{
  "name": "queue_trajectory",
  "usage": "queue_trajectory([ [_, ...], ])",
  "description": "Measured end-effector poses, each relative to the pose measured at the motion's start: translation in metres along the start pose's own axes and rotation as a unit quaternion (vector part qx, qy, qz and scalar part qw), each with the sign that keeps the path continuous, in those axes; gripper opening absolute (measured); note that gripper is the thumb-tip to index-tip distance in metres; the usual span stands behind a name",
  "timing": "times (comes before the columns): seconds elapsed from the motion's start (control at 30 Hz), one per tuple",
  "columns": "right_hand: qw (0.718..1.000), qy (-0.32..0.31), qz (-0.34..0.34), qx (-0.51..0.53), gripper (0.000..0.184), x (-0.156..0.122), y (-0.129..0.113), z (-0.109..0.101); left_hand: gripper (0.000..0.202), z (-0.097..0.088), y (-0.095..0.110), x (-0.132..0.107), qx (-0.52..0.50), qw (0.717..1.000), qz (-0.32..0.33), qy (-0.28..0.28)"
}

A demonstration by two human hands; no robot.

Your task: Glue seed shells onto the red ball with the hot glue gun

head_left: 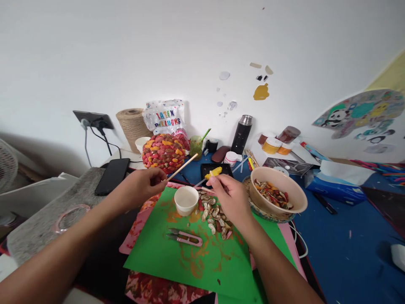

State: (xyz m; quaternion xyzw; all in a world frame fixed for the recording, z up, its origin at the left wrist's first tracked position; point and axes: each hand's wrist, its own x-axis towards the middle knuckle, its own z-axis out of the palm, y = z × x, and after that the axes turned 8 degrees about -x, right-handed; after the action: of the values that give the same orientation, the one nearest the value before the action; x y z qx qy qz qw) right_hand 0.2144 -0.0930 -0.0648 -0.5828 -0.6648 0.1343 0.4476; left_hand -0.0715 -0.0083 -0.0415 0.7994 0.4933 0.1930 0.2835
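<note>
My left hand is closed around a thin wooden stick, which points up and to the right. My right hand is pinched closed beside a black tray with yellow paint on it. A thin stick-like end shows at its fingertips, but what it grips is partly hidden. Between the hands stands a white paper cup. Peanut shells lie loose near my right hand. Pink-handled thread snips rest on the paint-smeared green sheet. Behind my left hand sits a ball covered in red, orange and brown shells.
A beige bowl of coloured shells stands on the right. At the back are a twine roll, a balloon bag, a green cup, a black flask and paint jars. A phone lies left.
</note>
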Motion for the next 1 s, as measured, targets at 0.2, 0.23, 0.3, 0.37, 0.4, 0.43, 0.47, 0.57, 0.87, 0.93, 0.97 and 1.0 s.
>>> queue_trajectory([
  [0.2,1.000,0.012,0.008,0.006,0.036,0.001,0.002,-0.002,0.048,-0.008,0.010,-0.001,-0.148,0.989,0.002,0.015],
  [0.23,1.000,0.016,0.001,-0.019,0.035,0.001,0.002,-0.003,0.048,-0.010,0.013,-0.001,-0.161,0.987,0.004,0.014],
  [0.3,0.997,0.018,-0.016,-0.078,0.031,0.001,0.003,-0.003,0.048,-0.013,0.019,0.000,-0.184,0.983,0.012,0.012],
  [0.37,0.990,0.006,-0.028,-0.135,0.028,0.000,0.003,-0.003,0.047,-0.016,0.024,0.002,-0.209,0.978,0.023,0.008],
  [0.4,0.986,-0.004,-0.032,-0.162,0.028,0.000,0.003,-0.003,0.046,-0.017,0.027,0.003,-0.221,0.975,0.030,0.006],
  [0.43,0.982,-0.018,-0.032,-0.187,0.027,0.000,0.003,-0.003,0.044,-0.018,0.030,0.003,-0.233,0.972,0.036,0.004],
  [0.47,0.977,-0.033,-0.029,-0.211,0.026,0.001,0.003,-0.003,0.042,-0.018,0.034,0.004,-0.244,0.969,0.042,0.002],
  [0.57,0.959,-0.073,-0.015,-0.274,0.019,0.002,0.004,-0.004,0.039,-0.016,0.046,0.008,-0.280,0.958,0.057,-0.006],
  [0.87,0.969,-0.026,-0.027,-0.243,0.017,0.003,0.008,-0.005,0.041,0.007,0.061,0.029,-0.430,0.901,0.041,-0.045],
  [0.93,0.983,-0.011,-0.028,-0.183,0.019,0.003,0.007,-0.005,0.041,0.014,0.058,0.033,-0.450,0.891,0.034,-0.038],
  [0.97,0.989,-0.008,-0.023,-0.148,0.021,0.003,0.006,-0.005,0.040,0.017,0.057,0.034,-0.458,0.888,0.033,-0.033],
  [1.0,0.994,-0.009,-0.015,-0.108,0.022,0.002,0.005,-0.004,0.040,0.020,0.056,0.035,-0.466,0.884,0.033,-0.030],
])
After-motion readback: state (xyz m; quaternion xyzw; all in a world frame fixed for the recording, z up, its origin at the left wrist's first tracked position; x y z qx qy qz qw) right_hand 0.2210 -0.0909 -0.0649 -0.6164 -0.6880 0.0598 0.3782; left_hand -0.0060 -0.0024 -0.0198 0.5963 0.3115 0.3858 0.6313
